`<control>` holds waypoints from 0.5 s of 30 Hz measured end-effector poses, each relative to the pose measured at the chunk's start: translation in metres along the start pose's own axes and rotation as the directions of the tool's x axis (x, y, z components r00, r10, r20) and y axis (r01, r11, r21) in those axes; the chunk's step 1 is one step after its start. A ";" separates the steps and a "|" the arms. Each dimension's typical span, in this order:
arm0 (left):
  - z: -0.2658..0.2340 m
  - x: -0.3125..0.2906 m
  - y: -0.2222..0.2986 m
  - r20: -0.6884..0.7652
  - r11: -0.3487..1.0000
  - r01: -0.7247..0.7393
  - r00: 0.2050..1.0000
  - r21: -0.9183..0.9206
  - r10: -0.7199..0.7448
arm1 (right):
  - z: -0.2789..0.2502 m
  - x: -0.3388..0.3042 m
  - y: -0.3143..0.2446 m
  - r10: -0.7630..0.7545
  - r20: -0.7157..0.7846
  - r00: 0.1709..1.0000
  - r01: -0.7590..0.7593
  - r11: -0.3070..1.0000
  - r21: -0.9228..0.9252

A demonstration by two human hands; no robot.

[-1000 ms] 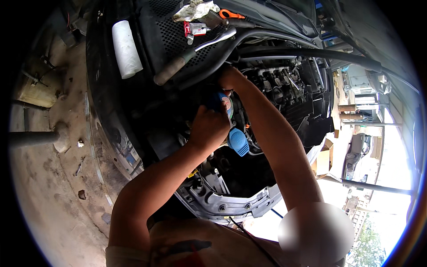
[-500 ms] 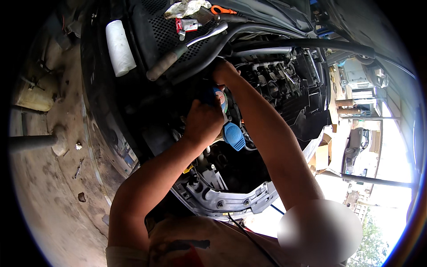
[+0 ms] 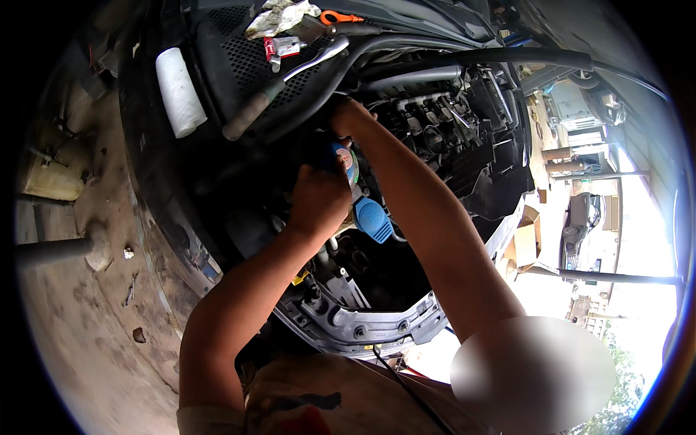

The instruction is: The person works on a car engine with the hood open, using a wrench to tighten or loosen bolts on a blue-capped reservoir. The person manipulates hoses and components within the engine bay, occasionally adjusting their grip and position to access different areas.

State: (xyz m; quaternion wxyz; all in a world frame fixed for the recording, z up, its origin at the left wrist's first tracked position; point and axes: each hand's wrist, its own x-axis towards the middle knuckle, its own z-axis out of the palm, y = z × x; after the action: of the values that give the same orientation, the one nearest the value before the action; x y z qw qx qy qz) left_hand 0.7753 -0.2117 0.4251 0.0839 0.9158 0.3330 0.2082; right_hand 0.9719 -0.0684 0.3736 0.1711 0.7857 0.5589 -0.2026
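Note:
Both my arms reach into an open engine bay. My left hand (image 3: 319,196) is closed, its fingers curled at the edge of a round blue cap with a printed label (image 3: 344,156); what lies inside its grip is hidden. Farther back, my right hand (image 3: 351,119) bends down into shadow beside the engine, fingers curled, and their tips do not show. Between my forearms sits a larger ribbed blue cap (image 3: 373,220), which neither hand touches.
On the black cowl lie a ratchet wrench (image 3: 283,90), a red-and-white tube (image 3: 283,48), a crumpled rag (image 3: 281,18) and an orange-handled tool (image 3: 341,17). A white paper roll (image 3: 180,93) rests at left. The engine (image 3: 442,119) fills the right; the front crossmember (image 3: 377,330) is nearest me.
The whole view has shifted, so the cowl and its tools sit a little farther left and lower. Both hands keep about the same places in the engine bay.

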 end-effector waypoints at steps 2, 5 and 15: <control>-0.003 -0.001 -0.001 0.002 1.000 0.011 1.000 -0.019 -0.011 | -0.026 -0.035 -0.018 0.061 0.026 0.998 -0.063 0.993 0.099; -0.005 0.001 0.001 -0.020 1.000 -0.009 1.000 -0.022 0.009 | -0.030 -0.042 -0.016 0.083 -0.029 0.996 -0.075 0.977 0.202; -0.006 0.003 0.001 -0.091 0.999 -0.032 0.995 -0.041 0.029 | -0.036 -0.053 -0.018 0.100 0.017 0.995 -0.102 0.983 0.155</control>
State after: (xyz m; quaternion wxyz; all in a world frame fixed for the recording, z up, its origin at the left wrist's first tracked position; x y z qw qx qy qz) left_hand 0.7756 -0.2104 0.4322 0.0852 0.9084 0.3179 0.2578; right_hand 0.9435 -0.0877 0.4308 0.1219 0.8230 0.5001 -0.2402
